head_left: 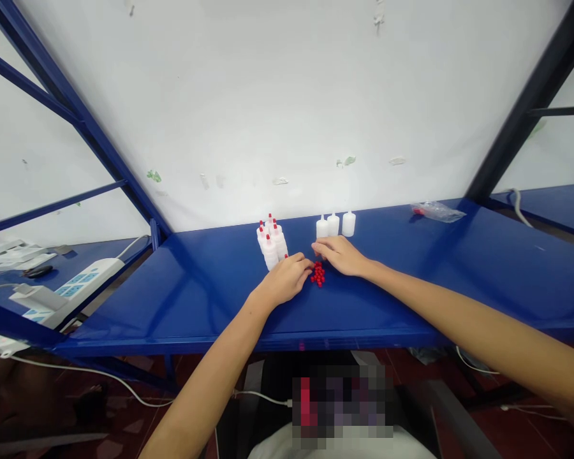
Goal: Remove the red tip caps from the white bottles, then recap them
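Beside a small heap of red caps [318,275] is my left hand [287,278], its fingers bent and the tips at the heap's left edge. Whether a cap is between them is too small to see. Just above the heap, my right hand [340,254] has its fingertips drawn together in a pinch; what they hold, if anything, is hidden. White bottles with red caps [270,245] stand in a tight group behind my left hand, which partly covers one. Three white bottles without red caps [349,224] stand upright beyond my right hand.
The blue table [196,287] meets a white wall [268,115]. A clear plastic bag [439,211] with something red lies at the back right. Blue frame posts [100,150] rise at the left, near a white power strip [83,280].
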